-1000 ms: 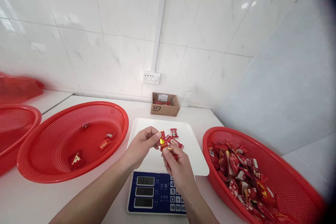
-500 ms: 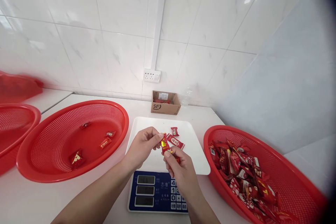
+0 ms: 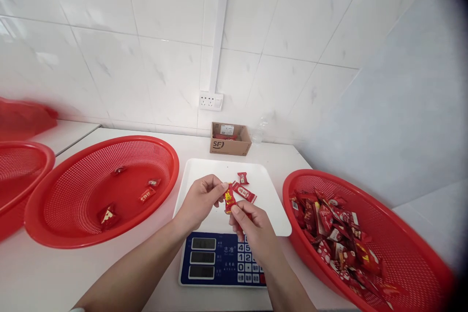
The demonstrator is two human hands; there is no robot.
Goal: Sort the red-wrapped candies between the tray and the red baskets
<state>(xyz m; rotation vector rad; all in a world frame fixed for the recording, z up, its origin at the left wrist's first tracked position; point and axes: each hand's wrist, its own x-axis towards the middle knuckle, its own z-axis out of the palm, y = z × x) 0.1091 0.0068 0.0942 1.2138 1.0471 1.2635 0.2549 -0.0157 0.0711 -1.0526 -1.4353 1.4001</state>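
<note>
Pinching one red wrapped candy (image 3: 229,199) between closed fingertips above the scale tray (image 3: 197,180), the left hand (image 3: 200,201) and right hand (image 3: 251,230) work between a nearly bare left basket (image 3: 66,224) and a heaped right basket (image 3: 420,253), suggesting sorting has barely begun.

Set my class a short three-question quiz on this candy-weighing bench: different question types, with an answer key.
1. True or false: both hands pinch one red candy above the scale's white tray.
2. Which basket holds more candies: A, the left basket, or B, the right basket?
3. Fill in: behind the scale, against the wall, stands a small ____ box.

Key: 1 true, left hand and right hand both grip it; 2 B; 3 cardboard.
</note>
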